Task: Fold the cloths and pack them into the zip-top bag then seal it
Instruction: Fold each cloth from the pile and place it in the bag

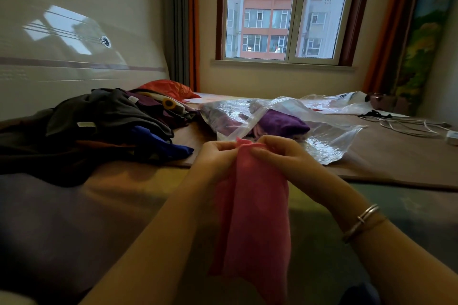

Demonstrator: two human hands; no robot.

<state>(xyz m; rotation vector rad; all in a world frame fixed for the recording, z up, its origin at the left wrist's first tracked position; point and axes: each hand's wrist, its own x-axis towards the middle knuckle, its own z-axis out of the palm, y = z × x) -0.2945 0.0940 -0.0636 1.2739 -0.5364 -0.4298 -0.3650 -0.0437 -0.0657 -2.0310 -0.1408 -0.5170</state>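
Observation:
A pink cloth (257, 208) hangs down in front of me, folded lengthwise into a narrow strip. My left hand (215, 158) and my right hand (280, 156) pinch its top edge side by side. Just beyond my hands lies the clear zip-top bag (329, 141) on the bed, its mouth open towards me. A folded purple cloth (282, 122) sits inside the bag. A pile of unfolded cloths (99, 126), dark grey, blue and maroon, lies to the left.
A red cloth (168, 88) lies at the far end of the pile. Another plastic bag (342, 104) lies at the back right. A white cable and charger (418, 129) rest at the right. A window and wall stand beyond the bed.

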